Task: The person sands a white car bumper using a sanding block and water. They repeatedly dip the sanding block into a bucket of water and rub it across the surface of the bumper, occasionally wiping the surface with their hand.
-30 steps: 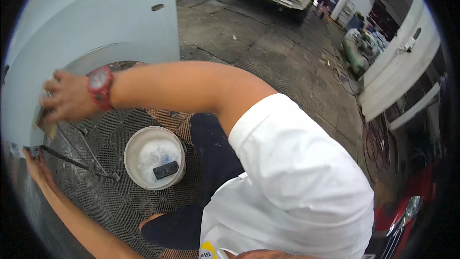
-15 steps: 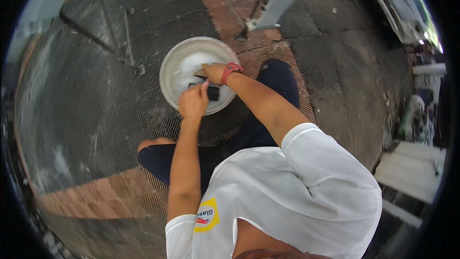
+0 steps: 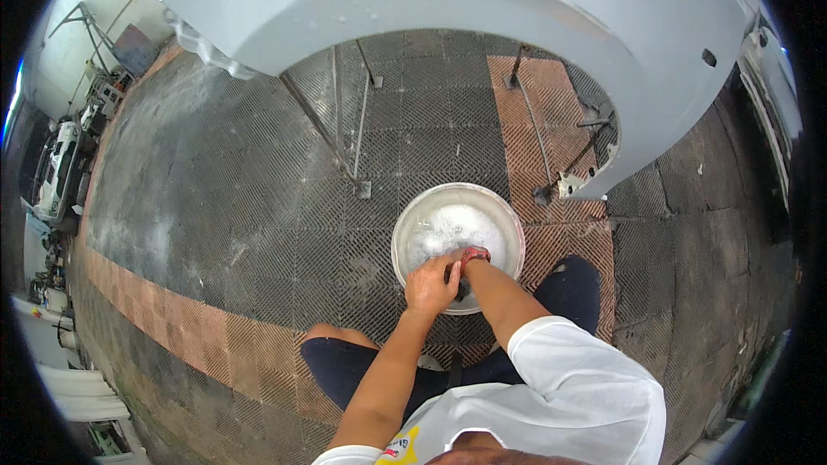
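Note:
A round white basin [image 3: 398, 245] of sudsy water [image 3: 457, 222] stands on the floor in front of me. My left hand [image 3: 431, 284] is at its near side, fingers curled around a dark block [image 3: 463, 290] that shows only in part beside the thumb. Close against it, my right hand [image 3: 459, 256] reaches into the basin, a red watch [image 3: 475, 254] on its wrist. The left hand covers most of the right hand's fingers, so what they hold is hidden.
A grey car fender [image 3: 258, 21] arches over the far side, held on thin metal stand legs [image 3: 323, 125]. Black and reddish ribbed tiles [image 3: 284, 207] cover the floor. Car parts [image 3: 60, 168] line the left side; my bent knees flank the basin.
The view has tilted up, bringing the fender into sight. The tan piece in my right hand no longer shows. My hands have drawn closer together, covering more of the dark block.

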`<action>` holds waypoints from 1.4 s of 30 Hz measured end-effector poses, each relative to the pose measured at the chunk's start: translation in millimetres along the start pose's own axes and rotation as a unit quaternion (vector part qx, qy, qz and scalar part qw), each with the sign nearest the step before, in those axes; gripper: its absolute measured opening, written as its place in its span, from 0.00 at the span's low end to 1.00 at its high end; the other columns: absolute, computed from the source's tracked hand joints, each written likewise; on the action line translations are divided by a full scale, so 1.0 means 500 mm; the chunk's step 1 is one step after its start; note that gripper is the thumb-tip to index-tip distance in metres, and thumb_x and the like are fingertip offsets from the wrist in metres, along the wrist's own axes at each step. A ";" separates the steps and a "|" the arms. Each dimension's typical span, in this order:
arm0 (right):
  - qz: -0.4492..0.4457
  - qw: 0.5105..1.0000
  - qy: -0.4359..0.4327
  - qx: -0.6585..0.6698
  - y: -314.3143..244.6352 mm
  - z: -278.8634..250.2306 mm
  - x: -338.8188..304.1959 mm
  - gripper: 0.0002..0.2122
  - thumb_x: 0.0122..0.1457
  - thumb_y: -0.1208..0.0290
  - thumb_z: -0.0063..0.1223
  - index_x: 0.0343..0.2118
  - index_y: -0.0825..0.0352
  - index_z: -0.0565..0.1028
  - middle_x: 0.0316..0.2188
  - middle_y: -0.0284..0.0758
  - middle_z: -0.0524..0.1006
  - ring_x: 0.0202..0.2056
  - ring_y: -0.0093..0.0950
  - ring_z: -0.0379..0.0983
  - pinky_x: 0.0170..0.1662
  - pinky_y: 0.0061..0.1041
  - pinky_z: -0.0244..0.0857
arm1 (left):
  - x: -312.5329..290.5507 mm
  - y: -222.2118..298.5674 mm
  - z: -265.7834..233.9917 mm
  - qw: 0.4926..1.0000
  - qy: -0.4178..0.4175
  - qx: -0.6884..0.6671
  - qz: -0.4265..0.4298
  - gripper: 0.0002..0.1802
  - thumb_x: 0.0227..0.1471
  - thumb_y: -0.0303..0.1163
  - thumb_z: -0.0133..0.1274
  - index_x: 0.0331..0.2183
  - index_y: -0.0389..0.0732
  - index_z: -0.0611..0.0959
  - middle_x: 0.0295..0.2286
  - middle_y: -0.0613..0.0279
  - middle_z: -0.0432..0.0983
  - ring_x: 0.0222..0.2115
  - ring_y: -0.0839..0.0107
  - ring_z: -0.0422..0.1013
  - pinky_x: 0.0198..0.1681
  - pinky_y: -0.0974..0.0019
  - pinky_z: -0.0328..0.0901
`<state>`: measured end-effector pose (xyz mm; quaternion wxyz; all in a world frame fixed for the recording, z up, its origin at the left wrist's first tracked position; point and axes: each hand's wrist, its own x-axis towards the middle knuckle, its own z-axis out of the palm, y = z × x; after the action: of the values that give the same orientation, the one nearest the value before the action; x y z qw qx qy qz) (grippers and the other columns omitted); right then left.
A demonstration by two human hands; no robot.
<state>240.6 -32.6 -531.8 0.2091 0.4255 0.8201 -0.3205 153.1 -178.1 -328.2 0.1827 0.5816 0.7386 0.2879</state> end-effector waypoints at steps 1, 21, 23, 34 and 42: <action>-0.018 1.000 0.002 -0.011 -0.001 -0.016 -0.002 0.20 0.63 0.59 0.58 0.56 0.62 0.82 0.57 0.46 0.82 0.58 0.45 0.80 0.55 0.59 0.75 | 0.005 0.000 -0.002 1.000 -0.009 -0.006 -0.014 0.18 0.66 0.47 0.56 0.41 0.42 0.87 0.37 0.47 0.86 0.38 0.43 0.82 0.44 0.44 0.75; -0.076 0.910 0.406 0.035 -0.017 -0.378 -0.495 0.18 0.47 0.62 0.68 0.42 0.60 0.83 0.42 0.38 0.83 0.46 0.44 0.81 0.45 0.47 0.77 | 0.247 0.057 -0.188 0.978 -0.185 -0.096 0.009 0.30 0.72 0.54 0.51 0.28 0.39 0.86 0.22 0.65 0.78 0.25 0.72 0.71 0.32 0.59 0.67; -0.124 0.905 0.407 0.026 0.003 -0.312 -0.461 0.17 0.47 0.61 0.68 0.41 0.58 0.82 0.41 0.37 0.82 0.47 0.42 0.80 0.48 0.48 0.74 | 0.277 0.258 -0.362 0.976 -0.086 -0.089 0.180 0.26 0.72 0.48 0.53 0.30 0.38 0.86 0.23 0.60 0.79 0.25 0.67 0.74 0.34 0.58 0.71; -0.132 0.920 0.366 0.040 -0.029 -0.190 -0.430 0.19 0.51 0.60 0.67 0.44 0.62 0.81 0.45 0.37 0.78 0.53 0.40 0.74 0.55 0.44 0.71 | 0.587 0.471 -0.728 0.778 0.506 0.259 0.267 0.44 0.72 0.62 0.44 0.74 0.42 0.63 0.74 0.46 0.52 0.76 0.48 0.47 0.77 0.44 0.45; -0.086 0.939 0.333 0.020 -0.021 -0.189 -0.423 0.20 0.51 0.61 0.66 0.46 0.64 0.81 0.45 0.40 0.79 0.53 0.41 0.75 0.55 0.45 0.71 | 0.511 0.640 -0.379 0.787 0.375 0.226 0.435 0.50 0.67 0.58 0.52 0.78 0.48 0.53 0.78 0.55 0.41 0.79 0.57 0.36 0.79 0.38 0.34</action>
<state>341.7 -89.8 -331.0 -0.1132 0.4396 0.8698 -0.1932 214.1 78.4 37.8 -0.3894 0.7123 0.4622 0.3568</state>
